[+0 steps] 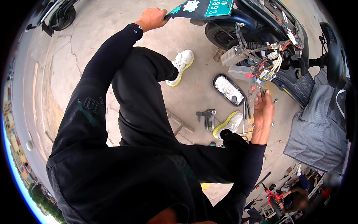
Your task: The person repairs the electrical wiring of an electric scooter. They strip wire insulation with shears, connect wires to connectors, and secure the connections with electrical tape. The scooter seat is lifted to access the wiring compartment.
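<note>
At the top, my left hand (152, 19) is closed round the edge of a dark rear mudguard panel (186, 11) that bears a green number plate (219, 8). The panel belongs to an opened-up electric scooter (261, 30). Loose wires and white connectors (274, 56) spill out of its side, beside two silver metal boxes (233, 56). My right hand (264, 110) is raised just below this bundle with fingers curled and tips together. A small dark thing shows at the fingertips, too small to name.
Between my shoes lies a black oval tray (214, 84) with a white inside. Pliers (248, 109), wrenches and a hex key set (206, 118) lie nearby. A low stool (181, 125) stands under me. Grey cloth (317, 127) hangs at right. Another person (298, 198) works by a red bike.
</note>
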The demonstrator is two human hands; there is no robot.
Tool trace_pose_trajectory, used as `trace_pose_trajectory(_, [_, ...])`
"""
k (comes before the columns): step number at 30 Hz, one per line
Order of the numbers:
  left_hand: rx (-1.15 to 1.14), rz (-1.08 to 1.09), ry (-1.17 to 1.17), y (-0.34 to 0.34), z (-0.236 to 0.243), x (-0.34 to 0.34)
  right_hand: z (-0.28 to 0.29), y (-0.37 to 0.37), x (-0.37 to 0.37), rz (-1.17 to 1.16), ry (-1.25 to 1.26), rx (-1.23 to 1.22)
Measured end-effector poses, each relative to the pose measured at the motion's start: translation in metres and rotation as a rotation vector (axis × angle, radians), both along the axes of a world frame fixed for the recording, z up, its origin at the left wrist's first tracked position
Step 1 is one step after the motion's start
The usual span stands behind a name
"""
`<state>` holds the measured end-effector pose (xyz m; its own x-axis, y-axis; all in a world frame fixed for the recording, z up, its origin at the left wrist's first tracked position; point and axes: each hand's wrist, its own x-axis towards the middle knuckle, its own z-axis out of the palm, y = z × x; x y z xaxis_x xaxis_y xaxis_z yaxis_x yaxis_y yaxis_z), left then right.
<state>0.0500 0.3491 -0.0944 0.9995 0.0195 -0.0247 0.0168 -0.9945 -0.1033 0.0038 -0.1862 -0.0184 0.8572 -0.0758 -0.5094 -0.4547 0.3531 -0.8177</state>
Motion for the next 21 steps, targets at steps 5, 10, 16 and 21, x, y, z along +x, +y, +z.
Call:
trace_pose_trajectory(5, [-0.263, 0.239, 0.750, -0.056, 0.026, -0.001, -0.002, -0.008, -0.006, -0.015, 0.011, 0.010])
trace_pose_trajectory(10, [-0.383, -0.007, 0.902, -0.097, 0.045, -0.005, 0.000, -0.007, -0.013, 0.005, 0.015, 0.020])
trace_pose_trajectory(16, [-0.785, -0.583, 0.471, -0.226, 0.107, -0.063, 0.003, 0.010, -0.020, 0.042, 0.022, 0.004])
trace_pose_trajectory(21, [-0.836, -0.608, 0.067, -0.312, 0.082, -0.066, 0.002, 0.028, -0.024, 0.037, 0.049, -0.035])
